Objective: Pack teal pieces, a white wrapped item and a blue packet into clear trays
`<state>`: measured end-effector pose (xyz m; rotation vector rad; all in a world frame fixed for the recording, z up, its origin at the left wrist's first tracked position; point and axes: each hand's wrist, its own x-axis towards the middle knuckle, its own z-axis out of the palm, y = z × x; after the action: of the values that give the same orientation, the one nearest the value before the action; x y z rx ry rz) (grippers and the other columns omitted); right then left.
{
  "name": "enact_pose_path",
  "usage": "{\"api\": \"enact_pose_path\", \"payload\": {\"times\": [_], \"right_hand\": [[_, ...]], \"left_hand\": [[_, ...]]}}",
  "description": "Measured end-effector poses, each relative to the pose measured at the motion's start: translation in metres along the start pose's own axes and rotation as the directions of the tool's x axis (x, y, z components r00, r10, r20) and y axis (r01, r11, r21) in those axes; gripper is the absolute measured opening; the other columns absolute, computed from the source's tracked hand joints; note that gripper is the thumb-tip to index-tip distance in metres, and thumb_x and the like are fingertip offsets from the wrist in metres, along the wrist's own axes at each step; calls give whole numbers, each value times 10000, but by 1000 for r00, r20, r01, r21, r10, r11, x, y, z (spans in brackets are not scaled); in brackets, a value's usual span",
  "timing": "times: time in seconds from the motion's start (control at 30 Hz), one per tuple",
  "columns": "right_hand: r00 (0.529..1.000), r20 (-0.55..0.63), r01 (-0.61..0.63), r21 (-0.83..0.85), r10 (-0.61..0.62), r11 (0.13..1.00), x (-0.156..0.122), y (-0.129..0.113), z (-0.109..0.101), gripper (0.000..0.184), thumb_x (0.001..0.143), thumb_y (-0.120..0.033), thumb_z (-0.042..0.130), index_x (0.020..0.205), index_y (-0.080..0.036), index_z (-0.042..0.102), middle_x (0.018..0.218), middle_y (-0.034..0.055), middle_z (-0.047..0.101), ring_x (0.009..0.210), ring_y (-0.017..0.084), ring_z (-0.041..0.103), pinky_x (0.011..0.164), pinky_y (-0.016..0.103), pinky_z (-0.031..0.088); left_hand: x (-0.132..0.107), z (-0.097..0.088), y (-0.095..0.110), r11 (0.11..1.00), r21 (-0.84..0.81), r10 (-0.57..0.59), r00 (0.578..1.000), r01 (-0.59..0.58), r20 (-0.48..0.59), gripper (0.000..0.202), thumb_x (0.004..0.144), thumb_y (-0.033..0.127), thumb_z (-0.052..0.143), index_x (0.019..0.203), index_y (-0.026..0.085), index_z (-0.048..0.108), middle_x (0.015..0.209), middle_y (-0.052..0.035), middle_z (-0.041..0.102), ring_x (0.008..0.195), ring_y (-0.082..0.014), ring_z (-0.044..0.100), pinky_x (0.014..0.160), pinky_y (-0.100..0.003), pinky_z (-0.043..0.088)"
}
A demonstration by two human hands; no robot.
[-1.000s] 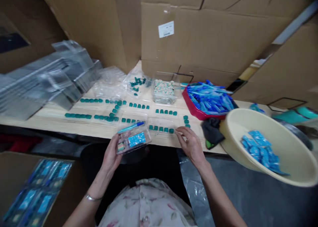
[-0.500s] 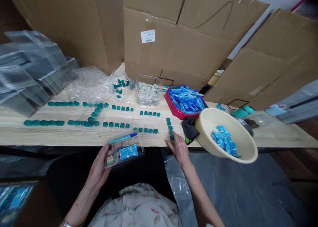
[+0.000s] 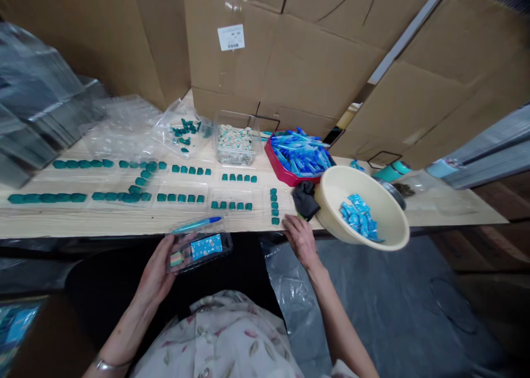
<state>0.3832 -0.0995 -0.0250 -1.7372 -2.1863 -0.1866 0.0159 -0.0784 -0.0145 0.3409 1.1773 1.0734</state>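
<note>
One clear case (image 3: 199, 248), grasped from below by the left hand (image 3: 159, 267) and held over the lap just off the bench (image 3: 124, 223) edge. In or on the case: one blue pen (image 3: 196, 224) along its far side, one blue packet (image 3: 206, 246), one small striped piece (image 3: 176, 258). Right hand (image 3: 300, 237) released, fingers loosely spread at the bench edge, grasping nothing, just beside a short column of teal blocks (image 3: 274, 206); about five blocks, count uncertain. More teal blocks lie in two long rows of short runs (image 3: 231, 205) across the bench, about five to a run where countable. Containers: one cream bowl (image 3: 331, 212), tilted at the bench edge, holding a heap of blue packets (image 3: 358, 218); one red tray (image 3: 269, 149) piled with blue pens (image 3: 302, 154); one clear tub (image 3: 236, 140) full of small pale pieces; one clear bag (image 3: 184, 129) with loose teal blocks. One dark cloth (image 3: 305, 198) between tray and bowl. Stack of clear cases (image 3: 33, 118) far left, blurred, uncountable.
</note>
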Motion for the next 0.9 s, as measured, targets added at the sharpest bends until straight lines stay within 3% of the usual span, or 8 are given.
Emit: {"api": "enact_pose_path", "payload": {"times": [0.17,0.3,0.5,0.57,0.63,0.77,0.83,0.9], "right_hand": [[993,11,114,-39,-114,993,-8,5,-1,315,889,-158,449,1177,-195,570,1185,79,607,1079,224,511,900,417,430],[976,-163,153,31,-146,988,-4,-1,-17,248,870,-124,469,1069,-146,617,1091,101,653,1023,196,574,897,366,464],[904,-375,-40,399,203,916,21,-51,-71,108,784,-196,618,882,-196,662,895,56,701,846,190,648,826,366,507],[875,-269,-149,642,403,752,30,-78,-82,100,757,-236,651,845,-189,663,875,62,701,784,194,651,746,361,532],[849,-50,-250,840,526,483,40,-104,-82,136,747,-271,663,837,-169,658,866,76,702,705,182,646,623,319,536],[811,364,-406,914,459,-7,59,-141,-54,180,701,-299,699,769,-143,645,798,83,704,629,149,631,510,241,493],[780,474,-468,875,409,-121,65,-150,-40,209,668,-308,722,749,-135,639,787,79,700,631,137,628,499,217,487],[756,520,-507,849,397,-149,69,-153,-31,240,649,-323,733,751,-131,632,769,67,692,628,129,625,510,213,500]], "left_hand": [[3,-1,0,999,21,41,998,-42,54,290,784,335,605,1028,182,573,1077,-124,663,741,-163,655,550,-234,526],[-3,8,2,998,-10,67,997,-67,43,269,787,324,604,1004,170,564,1043,-126,673,755,-173,656,598,-265,534],[-6,17,4,981,-173,110,983,-84,147,237,806,339,581,990,193,544,1076,-105,658,802,-193,657,668,-322,535],[-4,19,2,977,-196,116,981,-84,154,274,811,357,572,1032,197,543,1078,-101,656,800,-195,655,676,-335,534],[-2,22,0,971,-223,127,977,-86,174,308,817,370,563,1072,199,540,1075,-95,654,799,-190,652,688,-339,532],[0,28,-2,956,-286,127,971,-66,201,355,817,398,560,1093,176,552,1012,-87,667,808,-187,647,658,-290,523],[-1,30,0,952,-303,116,971,-49,207,421,814,478,526,1090,162,560,981,-94,670,807,-197,648,639,-283,520],[-3,31,2,952,-302,124,968,-53,220,508,798,566,479,1097,164,560,994,-102,665,838,-217,645,655,-306,523]]}}
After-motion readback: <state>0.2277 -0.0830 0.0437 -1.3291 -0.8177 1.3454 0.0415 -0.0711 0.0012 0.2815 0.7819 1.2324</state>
